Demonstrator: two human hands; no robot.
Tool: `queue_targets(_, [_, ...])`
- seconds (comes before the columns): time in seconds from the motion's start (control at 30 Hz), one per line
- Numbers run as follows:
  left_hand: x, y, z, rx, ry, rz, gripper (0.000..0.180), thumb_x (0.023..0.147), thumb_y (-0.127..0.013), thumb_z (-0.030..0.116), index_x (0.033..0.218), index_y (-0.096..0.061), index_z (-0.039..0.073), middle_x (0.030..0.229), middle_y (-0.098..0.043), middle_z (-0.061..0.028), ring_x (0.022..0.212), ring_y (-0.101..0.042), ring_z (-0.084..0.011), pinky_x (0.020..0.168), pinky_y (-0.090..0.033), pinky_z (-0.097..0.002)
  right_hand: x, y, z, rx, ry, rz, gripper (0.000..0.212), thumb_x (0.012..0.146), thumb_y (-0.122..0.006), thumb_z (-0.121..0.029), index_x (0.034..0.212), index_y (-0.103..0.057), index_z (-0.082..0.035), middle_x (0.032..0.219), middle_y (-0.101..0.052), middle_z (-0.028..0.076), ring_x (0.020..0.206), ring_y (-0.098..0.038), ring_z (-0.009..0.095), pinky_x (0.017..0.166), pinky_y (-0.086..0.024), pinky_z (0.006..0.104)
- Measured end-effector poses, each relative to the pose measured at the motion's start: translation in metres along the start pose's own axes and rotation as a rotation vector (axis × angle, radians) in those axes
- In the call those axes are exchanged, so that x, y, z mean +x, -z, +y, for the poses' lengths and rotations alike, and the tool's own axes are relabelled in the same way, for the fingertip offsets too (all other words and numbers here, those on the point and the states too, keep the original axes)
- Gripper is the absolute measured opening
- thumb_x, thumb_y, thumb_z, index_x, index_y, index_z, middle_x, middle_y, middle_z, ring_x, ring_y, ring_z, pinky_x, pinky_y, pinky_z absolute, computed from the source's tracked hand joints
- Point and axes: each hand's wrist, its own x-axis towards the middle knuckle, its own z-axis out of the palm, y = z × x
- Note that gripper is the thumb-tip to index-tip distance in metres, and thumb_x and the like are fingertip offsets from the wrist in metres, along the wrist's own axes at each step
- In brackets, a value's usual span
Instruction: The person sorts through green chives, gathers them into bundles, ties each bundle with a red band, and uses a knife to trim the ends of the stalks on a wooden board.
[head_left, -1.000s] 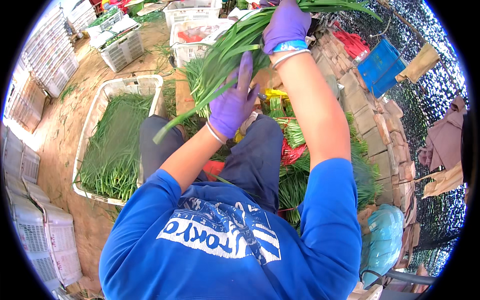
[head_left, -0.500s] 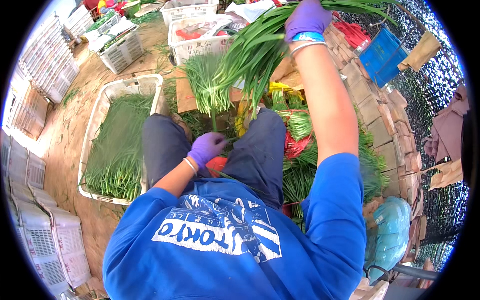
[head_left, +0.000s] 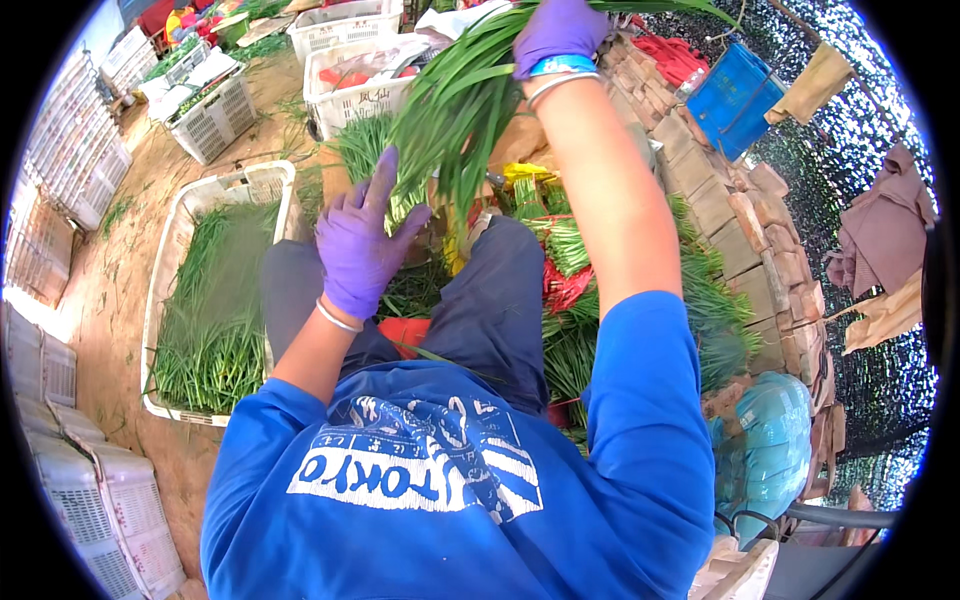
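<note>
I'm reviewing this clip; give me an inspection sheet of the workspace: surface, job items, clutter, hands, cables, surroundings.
Surface: brown ground with green scraps.
Job items: long-leafed bunch held up; more greens in the white crate at left.
Clutter: red netting beside the right leg; teal bundle at lower right.
Hands: right hand grips the bunch; left hand open, leaf contact unclear.
Cables: dark tube or cable, lower right; cannot tell which.
Surroundings: stacked crates left; bricks, blue box right.
</note>
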Motion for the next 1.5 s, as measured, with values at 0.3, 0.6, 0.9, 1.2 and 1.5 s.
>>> queue_targets(0.3, [0.006,0.007,-0.026,-1.045,0.391,-0.204,0.013,0.073,-0.065,0.013,0.081,-0.064,0.003,0.067,-0.06,-0.0062,0.063,-0.056,-0.0121,0.059,-0.042,-0.0246,-0.025,-0.019,-0.003,0.067,0.115,-0.159,0.025,0.076,-0.06,-0.008,0.099,-0.056,0.001,0.09,-0.059,0.005,0.07,-0.053,0.012,0.062,-0.042,0.0238])
queue_targets(0.6, [-0.046,-0.005,-0.102,-1.67,0.291,-0.551,0.022,0.077,-0.061,0.023,0.081,-0.062,0.002,0.067,-0.058,-0.0063,0.06,-0.049,-0.0142,0.059,-0.04,-0.0264,0.055,0.042,0.031,-0.008,-0.186,0.111,0.01,0.075,-0.054,-0.006,0.082,-0.055,0.0,0.073,-0.057,0.01,0.059,-0.056,0.02,0.058,-0.046,0.0278])
queue_targets(0.9, [-0.057,-0.029,-0.112,0.328,-0.162,-0.884,0.041,0.078,-0.058,0.029,0.112,-0.054,0.006,0.078,-0.062,-0.0106,0.071,-0.06,-0.0221,0.063,-0.047,-0.0329,0.081,0.058,0.008,-0.021,-0.13,0.113,0.017,0.074,-0.056,-0.009,0.086,-0.05,0.002,0.067,-0.059,0.013,0.055,-0.056,0.023,0.054,-0.045,0.0326])
queue_targets(1.2, [0.029,-0.05,0.049,-0.151,0.082,-0.209,0.053,0.07,-0.061,0.051,0.09,-0.055,0.002,0.066,-0.059,-0.0144,0.063,-0.06,-0.0301,0.056,-0.048,-0.037,0.008,0.021,0.025,0.054,-0.285,0.118,0.019,0.077,-0.059,-0.013,0.088,-0.051,0.0,0.068,-0.055,0.009,0.054,-0.052,0.019,0.053,-0.044,0.0312])
queue_targets(1.5, [0.033,-0.06,0.013,-0.149,-0.088,0.08,0.021,0.077,-0.053,0.023,0.066,-0.057,0.005,0.062,-0.057,-0.0141,0.057,-0.057,-0.0305,0.05,-0.046,-0.0378,-0.034,0.008,0.031,0.011,-0.272,-0.029,0.026,0.079,-0.06,-0.014,0.095,-0.048,0.002,0.065,-0.056,0.008,0.046,-0.053,0.016,0.044,-0.047,0.0276])
